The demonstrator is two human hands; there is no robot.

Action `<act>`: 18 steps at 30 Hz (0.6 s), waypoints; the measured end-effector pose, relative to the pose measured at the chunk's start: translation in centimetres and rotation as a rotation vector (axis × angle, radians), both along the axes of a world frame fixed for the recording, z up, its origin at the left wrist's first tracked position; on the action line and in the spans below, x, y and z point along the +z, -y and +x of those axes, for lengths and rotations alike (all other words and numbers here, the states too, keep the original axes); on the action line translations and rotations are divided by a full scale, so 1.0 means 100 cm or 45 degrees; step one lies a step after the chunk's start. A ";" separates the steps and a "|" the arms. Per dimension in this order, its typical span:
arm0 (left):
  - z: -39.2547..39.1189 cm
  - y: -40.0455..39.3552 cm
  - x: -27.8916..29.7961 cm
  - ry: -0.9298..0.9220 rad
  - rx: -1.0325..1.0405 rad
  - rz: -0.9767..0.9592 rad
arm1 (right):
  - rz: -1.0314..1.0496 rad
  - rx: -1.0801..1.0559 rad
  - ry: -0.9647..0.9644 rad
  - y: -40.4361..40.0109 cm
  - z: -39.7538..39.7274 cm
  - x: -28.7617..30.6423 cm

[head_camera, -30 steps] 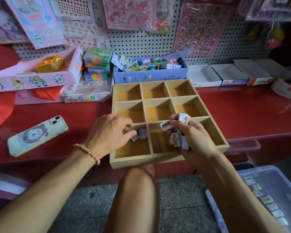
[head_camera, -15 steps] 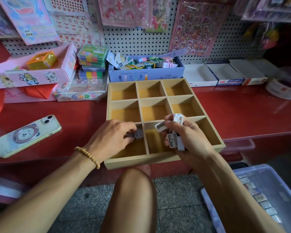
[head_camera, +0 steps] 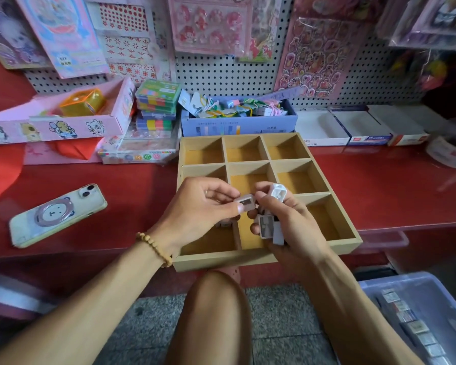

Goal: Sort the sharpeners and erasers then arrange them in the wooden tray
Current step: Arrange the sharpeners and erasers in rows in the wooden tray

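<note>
**shelfwatcher:** So I was standing right there. The wooden tray [head_camera: 261,259] sat on the red counter [head_camera: 379,191], three by three compartments with mustard-yellow floors, its front edge hanging a bit over the counter lip. The left hand [head_camera: 195,209] was pinching one small sharpener [head_camera: 245,202] between thumb and fingertips, held above the tray's middle. Pale boxy plastic thing, with a dark slot on the face turned up.

**penciljunkie:** And the other hand?

**shelfwatcher:** The right hand [head_camera: 287,219] was curled around a small clutch of white sharpeners [head_camera: 267,225], over the front-middle compartment. One white sharpener [head_camera: 277,192] stuck up at the fingertips, and the two hands were nearly touching there. Couldn't count the bunch, fingers covered some.

**penciljunkie:** Anything in the tray already?

**shelfwatcher:** A couple of little pale pieces [head_camera: 223,223] peeked out under the left hand in the front-left compartment. Mostly hidden, so can't say which kind. The other compartments I could see showed bare floors.

**penciljunkie:** Rest of the place?

**shelfwatcher:** A phone [head_camera: 55,214] in a pale case lay on the counter left of the tray. Low on the right, a clear plastic bin [head_camera: 432,299] on the floor held a row of small wrapped blocks [head_camera: 416,327].
</note>
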State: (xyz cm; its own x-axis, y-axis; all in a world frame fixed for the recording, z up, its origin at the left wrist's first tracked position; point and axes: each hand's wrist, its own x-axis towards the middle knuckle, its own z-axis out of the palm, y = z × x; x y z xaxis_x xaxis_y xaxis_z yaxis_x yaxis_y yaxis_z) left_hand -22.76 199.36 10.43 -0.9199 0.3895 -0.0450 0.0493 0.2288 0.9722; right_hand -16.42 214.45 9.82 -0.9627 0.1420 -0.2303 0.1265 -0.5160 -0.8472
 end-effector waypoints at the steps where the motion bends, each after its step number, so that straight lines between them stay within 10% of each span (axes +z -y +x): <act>1: -0.001 0.003 0.001 -0.001 -0.020 -0.005 | -0.017 -0.021 0.005 -0.001 0.001 0.000; 10: 0.000 0.045 -0.005 -0.740 -0.234 -1.161 | -0.024 -0.065 0.070 -0.008 0.006 -0.001; 18: -0.004 0.039 -0.014 -0.809 -0.244 -1.202 | -0.097 0.044 0.122 -0.001 0.007 0.001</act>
